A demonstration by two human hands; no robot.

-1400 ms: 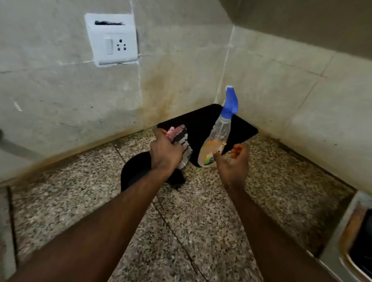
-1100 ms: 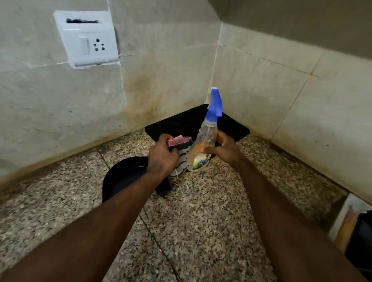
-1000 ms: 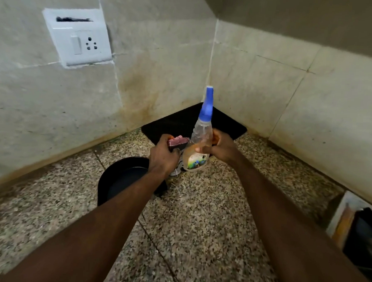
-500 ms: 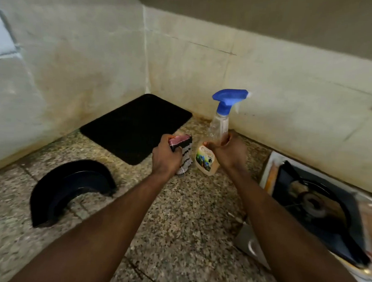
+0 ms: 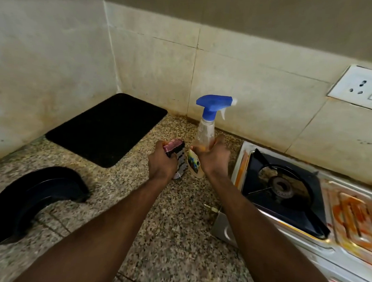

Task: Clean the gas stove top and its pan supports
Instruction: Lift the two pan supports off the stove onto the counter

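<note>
Where the granite countertop fills the lower field, one gas stove stands on it at 4 o'clock, partly cut off by the edge of view. Its steel top carries orange-red streaks and smears, thickest at 3 o'clock, where the view is blurred. One black pan support sits on the stove over one burner; brown residue shows round the burner ring.

One black rectangular mat lies in the wall corner at 10 o'clock. One black curved tray lies at 8 o'clock, well apart from the mat. One white wall socket is set in the tiles at 2 o'clock.

Two hands are in view, both raised over the countertop near centre, just left of the stove. The right hand has its fingers curled round the body of one clear spray bottle, held upright, with one blue trigger head pointing toward 3 o'clock and a little amber liquid in the base. The left hand grips one folded cloth, pink on top and black-and-white patterned on its side, just beside the bottle.
</note>
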